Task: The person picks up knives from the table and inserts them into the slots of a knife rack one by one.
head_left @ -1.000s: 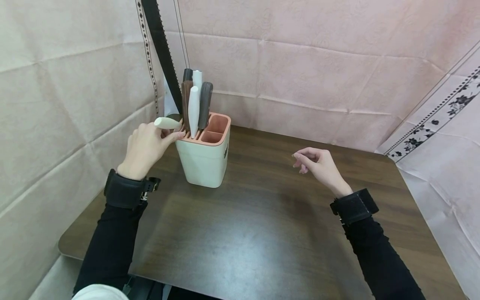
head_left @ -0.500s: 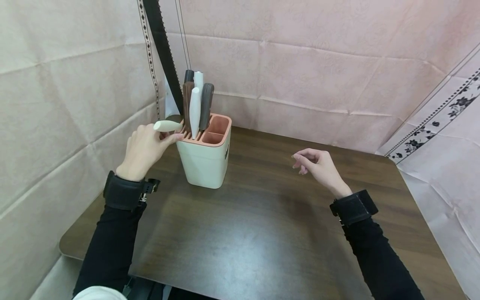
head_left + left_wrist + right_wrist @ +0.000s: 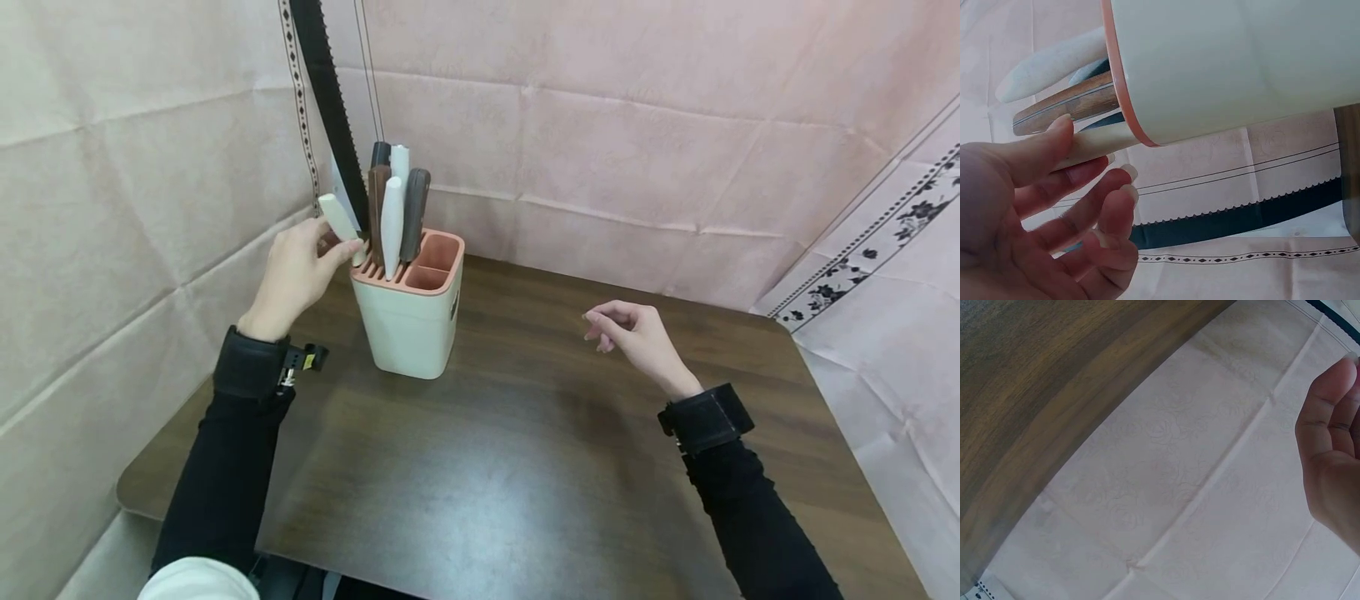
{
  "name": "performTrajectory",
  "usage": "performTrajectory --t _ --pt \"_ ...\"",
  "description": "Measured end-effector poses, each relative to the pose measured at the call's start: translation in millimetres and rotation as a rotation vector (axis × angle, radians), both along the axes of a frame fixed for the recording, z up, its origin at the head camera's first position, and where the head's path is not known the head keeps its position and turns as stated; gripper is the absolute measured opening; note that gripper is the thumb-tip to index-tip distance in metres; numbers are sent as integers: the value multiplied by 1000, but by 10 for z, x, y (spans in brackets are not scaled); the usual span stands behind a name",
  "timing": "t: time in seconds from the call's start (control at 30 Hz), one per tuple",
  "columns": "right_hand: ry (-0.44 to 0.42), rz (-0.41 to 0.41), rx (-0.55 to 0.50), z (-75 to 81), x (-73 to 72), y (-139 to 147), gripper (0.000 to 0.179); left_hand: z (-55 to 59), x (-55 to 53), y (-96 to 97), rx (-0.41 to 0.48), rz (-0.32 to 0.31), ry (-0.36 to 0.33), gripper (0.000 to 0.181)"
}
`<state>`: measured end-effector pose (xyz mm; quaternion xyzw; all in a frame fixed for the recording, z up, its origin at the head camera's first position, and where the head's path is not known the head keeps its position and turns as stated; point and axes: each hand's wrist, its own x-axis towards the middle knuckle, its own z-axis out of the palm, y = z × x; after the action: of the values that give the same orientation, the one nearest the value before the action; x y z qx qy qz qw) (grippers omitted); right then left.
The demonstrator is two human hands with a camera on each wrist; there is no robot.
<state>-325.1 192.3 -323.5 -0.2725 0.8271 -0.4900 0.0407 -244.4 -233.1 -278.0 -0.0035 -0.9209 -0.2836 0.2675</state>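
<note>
My left hand (image 3: 294, 271) pinches a pale green knife handle (image 3: 339, 218) between thumb and fingers. The handle leans left at the left end of a pale green knife block (image 3: 405, 329) with a salmon slotted top. In the left wrist view the same knife handle (image 3: 1102, 141) meets the block's rim; its blade is out of sight. Several other knives stand in the block, among them a brown-handled one (image 3: 378, 212), a white-handled one (image 3: 392, 225) and a dark grey-handled one (image 3: 415, 215). Away to the right, my right hand (image 3: 636, 340) hovers with loosely curled fingers, holding nothing.
The block stands on a dark wooden table (image 3: 480, 467), near its back left corner. Pale patterned cloth (image 3: 600, 167) hangs behind and at both sides. A black toothed strip (image 3: 326, 100) runs down the cloth behind the block. Two open compartments (image 3: 435, 258) lie at the block's right.
The pale green knife handle has swung from lying nearly level to a steeper tilt, its end rising. My left hand has lifted slightly with it. The right hand has stayed in place.
</note>
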Motion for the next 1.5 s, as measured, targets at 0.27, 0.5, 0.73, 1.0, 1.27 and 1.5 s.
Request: performTrajectory --t 0.27,0.5,0.73,1.0,1.27,1.5 --pt "-11 -14 -8 -190 -128 83 27 89 -12 68 -68 33 -71 30" --pt "-13 -13 -11 -180 -127 96 27 125 -5 93 -64 68 -97 33" --pt "-7 -12 -16 -186 -130 97 27 81 -14 77 -72 61 -114 34" --pt "-12 -6 -22 -193 -143 100 26 17 22 66 -51 40 -88 28" --pt "-13 -8 -21 -191 -147 100 27 -18 70 51 -36 29 -116 33" --pt "-16 -10 -20 -193 -148 99 28 -58 170 65 -79 86 -148 33"
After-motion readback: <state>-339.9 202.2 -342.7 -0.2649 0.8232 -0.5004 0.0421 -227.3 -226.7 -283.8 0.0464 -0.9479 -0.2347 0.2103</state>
